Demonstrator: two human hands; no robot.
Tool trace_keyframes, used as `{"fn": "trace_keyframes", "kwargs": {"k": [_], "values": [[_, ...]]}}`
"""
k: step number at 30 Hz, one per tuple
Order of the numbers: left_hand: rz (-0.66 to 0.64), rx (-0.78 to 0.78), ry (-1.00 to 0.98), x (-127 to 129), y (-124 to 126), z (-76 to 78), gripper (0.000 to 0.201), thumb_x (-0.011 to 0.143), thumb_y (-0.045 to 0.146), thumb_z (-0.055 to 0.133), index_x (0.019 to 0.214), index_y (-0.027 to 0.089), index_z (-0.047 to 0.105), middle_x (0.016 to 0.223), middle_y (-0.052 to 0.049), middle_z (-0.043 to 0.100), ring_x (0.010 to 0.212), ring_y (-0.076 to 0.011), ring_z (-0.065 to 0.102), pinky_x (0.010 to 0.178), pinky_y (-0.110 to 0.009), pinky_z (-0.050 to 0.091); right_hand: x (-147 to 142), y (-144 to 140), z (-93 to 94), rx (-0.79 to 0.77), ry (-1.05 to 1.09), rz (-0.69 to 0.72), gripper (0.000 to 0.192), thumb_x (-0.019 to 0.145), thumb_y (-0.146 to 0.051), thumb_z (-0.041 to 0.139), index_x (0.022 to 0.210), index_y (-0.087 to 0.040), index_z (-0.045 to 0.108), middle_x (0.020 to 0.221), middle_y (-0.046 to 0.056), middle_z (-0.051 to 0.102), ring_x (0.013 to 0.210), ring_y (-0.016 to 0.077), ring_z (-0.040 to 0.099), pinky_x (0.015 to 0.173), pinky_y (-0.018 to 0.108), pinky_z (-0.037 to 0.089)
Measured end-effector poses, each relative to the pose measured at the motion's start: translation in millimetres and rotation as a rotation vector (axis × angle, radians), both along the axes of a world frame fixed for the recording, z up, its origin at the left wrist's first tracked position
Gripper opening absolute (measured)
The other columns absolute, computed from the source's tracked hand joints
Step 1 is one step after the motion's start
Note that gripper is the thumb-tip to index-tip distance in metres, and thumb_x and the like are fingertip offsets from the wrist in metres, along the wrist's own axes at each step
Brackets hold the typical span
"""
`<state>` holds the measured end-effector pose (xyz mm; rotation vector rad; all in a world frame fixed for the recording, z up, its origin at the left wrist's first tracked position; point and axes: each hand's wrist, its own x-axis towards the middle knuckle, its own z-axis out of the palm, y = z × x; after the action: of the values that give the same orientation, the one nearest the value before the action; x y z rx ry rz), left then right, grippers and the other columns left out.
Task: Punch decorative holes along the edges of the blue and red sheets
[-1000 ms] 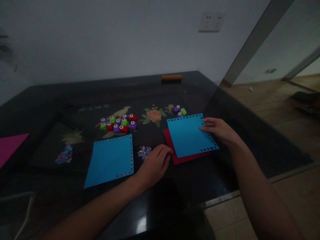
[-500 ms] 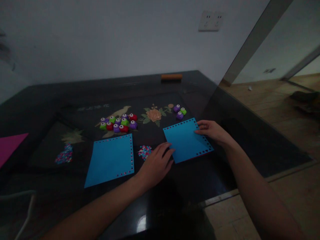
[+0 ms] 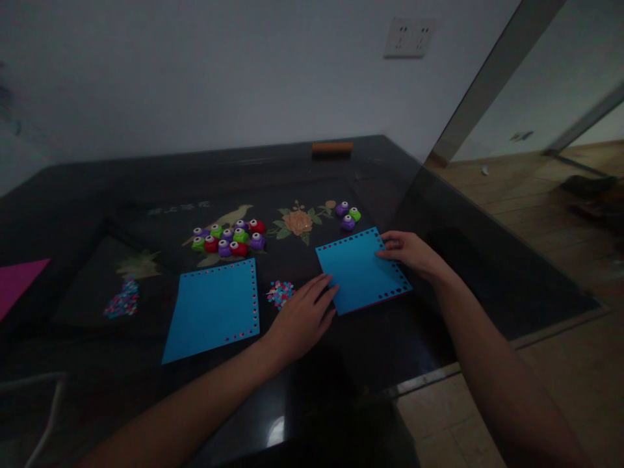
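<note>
Blue sheet squared over red sheet. A second ago my blue sheet (image 3: 361, 269) lay askew on the red sheet (image 3: 377, 301), with a broad red margin showing; now only a thin red sliver shows along the near edge, so the two punched sheets are nearly aligned, judged by their edges. My right hand (image 3: 408, 252) rests flat, fingers loosely spread, on the blue sheet's far right corner; my left hand (image 3: 303, 318) lies open with fingertips pressing the sheet's left corner. Neither hand grips anything. The stack sits right of centre on the dark glossy table (image 3: 146, 195), whose top bears an inlaid flower (image 3: 297, 223). Beside it lie a heap of confetti (image 3: 280, 292), a second blue sheet (image 3: 214, 308) and a cluster of small coloured punches (image 3: 228, 238). Behind: pale wall, a socket (image 3: 408, 38), wooden floor at right.
</note>
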<state>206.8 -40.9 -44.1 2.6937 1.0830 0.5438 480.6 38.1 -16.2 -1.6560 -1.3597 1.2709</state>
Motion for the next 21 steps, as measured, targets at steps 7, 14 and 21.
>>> {"fn": "trace_keyframes", "kwargs": {"k": [7, 14, 21], "values": [[-0.003, 0.002, 0.006, 0.2, -0.2, 2.1, 0.038, 0.088, 0.019, 0.053, 0.125, 0.010, 0.052, 0.135, -0.019, 0.052, 0.129, -0.0279, 0.045, 0.103, -0.045, 0.043, -0.5, -0.6, 1.5, 0.014, -0.013, 0.022, 0.028, 0.060, -0.019, 0.075, 0.086, -0.020, 0.062, 0.063, -0.002, 0.060, 0.057, 0.0144, 0.057, 0.058, 0.029, 0.047], [-0.006, 0.004, 0.004, -0.2, 1.0, 0.5, 0.038, 0.088, 0.019, 0.053, 0.125, 0.010, 0.052, 0.135, -0.018, 0.052, 0.129, -0.0286, 0.045, 0.103, -0.046, 0.044, 1.2, 1.0, -1.3, 0.008, -0.002, 0.022, 0.029, 0.061, -0.016, 0.074, 0.088, -0.019, 0.062, 0.064, -0.002, 0.061, 0.059, 0.0139, 0.058, 0.059, 0.028, 0.047], [-0.009, 0.003, 0.001, -0.8, 0.9, 1.1, 0.037, 0.089, 0.019, 0.053, 0.124, 0.011, 0.053, 0.134, -0.018, 0.052, 0.129, -0.0290, 0.045, 0.102, -0.047, 0.045, 1.1, 0.8, -1.0, 0.046, -0.047, 0.014, 0.035, 0.060, -0.020, 0.076, 0.093, -0.018, 0.064, 0.063, -0.003, 0.059, 0.058, 0.0139, 0.056, 0.058, 0.028, 0.046]]}}
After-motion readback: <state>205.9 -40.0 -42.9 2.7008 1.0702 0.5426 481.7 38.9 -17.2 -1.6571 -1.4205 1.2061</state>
